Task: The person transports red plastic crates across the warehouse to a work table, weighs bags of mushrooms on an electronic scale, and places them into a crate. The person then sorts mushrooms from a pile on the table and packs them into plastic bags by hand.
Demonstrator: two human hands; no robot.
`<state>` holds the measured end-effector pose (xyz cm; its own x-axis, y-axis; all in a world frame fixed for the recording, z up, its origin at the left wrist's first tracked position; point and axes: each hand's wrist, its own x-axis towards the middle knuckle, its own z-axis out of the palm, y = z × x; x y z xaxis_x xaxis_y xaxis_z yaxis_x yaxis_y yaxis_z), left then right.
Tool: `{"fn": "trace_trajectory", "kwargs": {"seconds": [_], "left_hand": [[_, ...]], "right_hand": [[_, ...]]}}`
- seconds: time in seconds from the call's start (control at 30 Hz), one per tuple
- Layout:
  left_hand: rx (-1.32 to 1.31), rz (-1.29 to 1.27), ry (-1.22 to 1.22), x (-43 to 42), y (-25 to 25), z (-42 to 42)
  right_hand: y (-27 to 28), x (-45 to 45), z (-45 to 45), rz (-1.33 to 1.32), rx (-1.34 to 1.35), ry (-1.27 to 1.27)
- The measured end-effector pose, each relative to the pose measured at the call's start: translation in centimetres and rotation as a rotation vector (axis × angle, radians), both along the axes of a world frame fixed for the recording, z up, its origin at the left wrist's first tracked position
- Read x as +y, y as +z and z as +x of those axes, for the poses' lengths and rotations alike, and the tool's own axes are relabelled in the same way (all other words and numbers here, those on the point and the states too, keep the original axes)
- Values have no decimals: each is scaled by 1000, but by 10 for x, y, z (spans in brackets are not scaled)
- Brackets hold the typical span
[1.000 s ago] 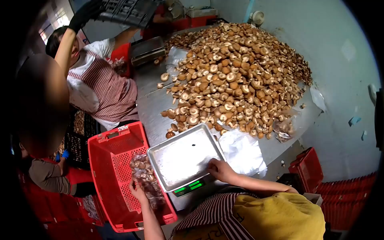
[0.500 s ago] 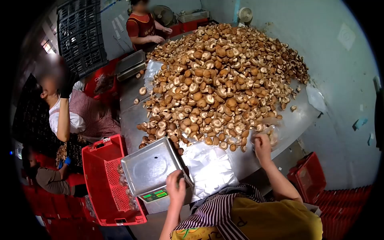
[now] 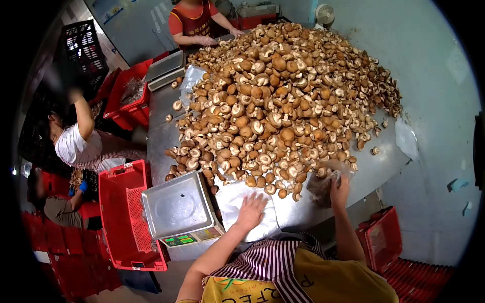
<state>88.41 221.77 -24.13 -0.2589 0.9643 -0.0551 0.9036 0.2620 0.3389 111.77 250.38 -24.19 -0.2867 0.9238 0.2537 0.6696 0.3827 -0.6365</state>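
My left hand (image 3: 251, 211) lies with fingers spread on a stack of clear plastic bags (image 3: 234, 198) near the table's front edge. At the right, my right hand (image 3: 340, 192) is closed on the edge of a clear plastic bag (image 3: 320, 190), whose contents are blurred. Directly beyond both hands rises a big heap of brown-capped mushrooms (image 3: 273, 121), some with pale undersides up. To the left of the bag stack stands a weighing scale (image 3: 179, 204) with a bare metal pan and lit green displays.
A red crate (image 3: 120, 217) stands left of the scale, another red crate (image 3: 381, 237) at the lower right. A second scale (image 3: 165, 68) sits on the far left of the metal table (image 3: 157, 139). One co-worker (image 3: 199, 22) works behind the heap; others are at left.
My left hand has moved from the scale's edge onto the bag stack. My right hand and its bag have shifted slightly. At the left, a co-worker's raised arm has moved.
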Motion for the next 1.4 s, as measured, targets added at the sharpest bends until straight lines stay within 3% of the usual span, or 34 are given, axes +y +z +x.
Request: {"fn": "trace_trajectory", "kwargs": {"seconds": [0.07, 0.13, 0.17, 0.23, 0.37, 0.43, 0.7, 0.77, 0.8, 0.87, 0.9, 1.03, 1.1, 1.23, 1.27, 1.4], "left_hand": [[102, -55, 57, 0, -6, 3], [70, -106, 67, -6, -6, -3], [42, -152, 90, -10, -6, -6], [87, -44, 91, -16, -7, -9], [78, -94, 134, -20, 0, -7], [56, -96, 164, -18, 0, -6], [43, -63, 188, -14, 3, -6], [50, -68, 193, -12, 5, -7], [51, -71, 195, -12, 6, -8], [53, -19, 182, -14, 7, -6], [54, -25, 193, -15, 7, -6], [48, -37, 207, -16, 3, -9], [21, -7, 198, -18, -2, -10], [0, -31, 211, -18, -3, -7], [4, 4, 223, -17, -1, -5], [-154, 111, 265, -10, 23, 4]], "right_hand": [[8, 11, 0, -89, 128, -49], [24, 25, -2, -458, 471, -216], [34, 27, -2, -459, 471, -224], [54, 29, -5, 191, 164, 57], [67, 29, -7, 377, 12, 150], [76, 21, -7, 392, -81, 4], [90, 25, -1, 577, -274, -74], [84, 29, 4, -373, 284, -50], [75, 32, 9, -376, 285, -49], [65, 35, 11, -485, 650, 88], [62, 32, 15, -495, 648, 96], [129, 4, -2, -383, 632, 166], [150, -6, -11, -392, 752, 170], [90, 25, 6, -530, 447, 235], [60, 33, 14, -399, 324, 260], [88, -7, 1, -589, 449, 277]]}}
